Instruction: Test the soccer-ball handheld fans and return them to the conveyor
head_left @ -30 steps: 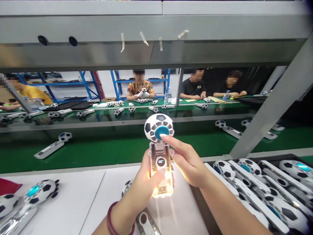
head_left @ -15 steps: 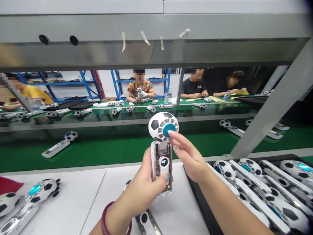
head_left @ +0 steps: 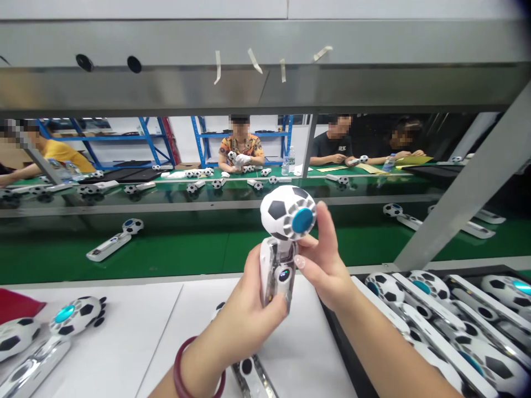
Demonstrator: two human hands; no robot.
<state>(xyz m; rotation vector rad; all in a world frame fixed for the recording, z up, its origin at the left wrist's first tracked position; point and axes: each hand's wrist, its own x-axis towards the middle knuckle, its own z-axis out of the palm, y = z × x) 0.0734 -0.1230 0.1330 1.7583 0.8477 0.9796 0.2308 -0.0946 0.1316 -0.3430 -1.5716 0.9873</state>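
A handheld fan point(head_left: 288, 213) with a football-patterned head and a blue centre disc stands upright in front of me. Its clear-fronted handle shows a small lit display. My left hand point(head_left: 259, 309) is wrapped round the handle, thumb across its front. At the right side, my right hand point(head_left: 326, 265) touches the upper handle near the neck with thumb and a finger, while its index finger points up beside the head. Below my left wrist, another fan point(head_left: 253, 378) lies partly hidden on the white tabletop point(head_left: 302, 354).
A black tray point(head_left: 340, 337) at the right holds several football fans. More fans point(head_left: 77, 318) lie at the left beside a red object point(head_left: 16, 304). Beyond is a green belt point(head_left: 174, 249) carrying fans, under a metal beam. Several people sit on the far side.
The fan has turned slightly and shifted right. My right index finger has left the blue disc, and the right hand has moved to the upper handle. The view has shifted slightly.
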